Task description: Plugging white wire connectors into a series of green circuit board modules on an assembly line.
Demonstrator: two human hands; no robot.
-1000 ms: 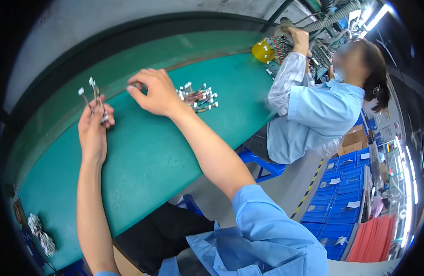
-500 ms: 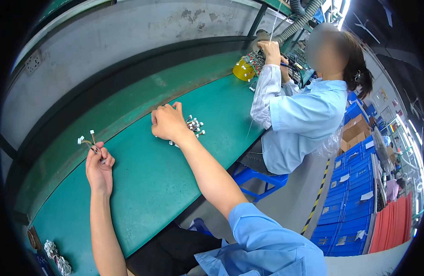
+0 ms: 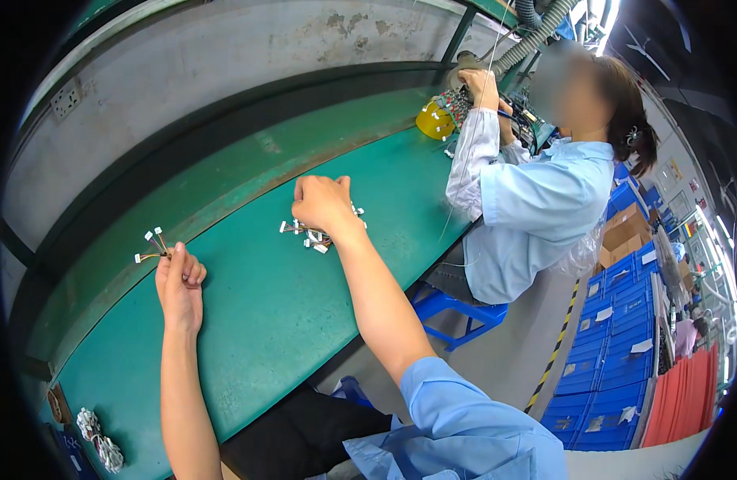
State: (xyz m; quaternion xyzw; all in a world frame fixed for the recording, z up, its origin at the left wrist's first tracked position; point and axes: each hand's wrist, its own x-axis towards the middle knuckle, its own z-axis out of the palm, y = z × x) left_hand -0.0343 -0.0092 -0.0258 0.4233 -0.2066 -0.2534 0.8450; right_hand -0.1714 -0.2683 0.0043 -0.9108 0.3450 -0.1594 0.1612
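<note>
Two bare hands were at work over a long green workbench [image 3: 248, 320] in the head view. The left hand [image 3: 179, 280] was closed in a loose fist, pinching a small bundle of thin wires with white plastic connectors [image 3: 152, 246] between thumb and fingers; the connector ends fanned out up and to the left of the knuckles. The right hand [image 3: 324, 204] lay palm down on a heap of similar white-tipped wire harnesses [image 3: 314, 234] on the bench, fingers curled over it; whether it actually gripped any could not be told. The two hands were well apart. Farther along the bench a co-worker in a pale blue smock [image 3: 536, 208] handled wiring beside a yellow round holder [image 3: 434, 120]. Another coiled wire bundle [image 3: 96, 436] lay at the bench's near left end.
</note>
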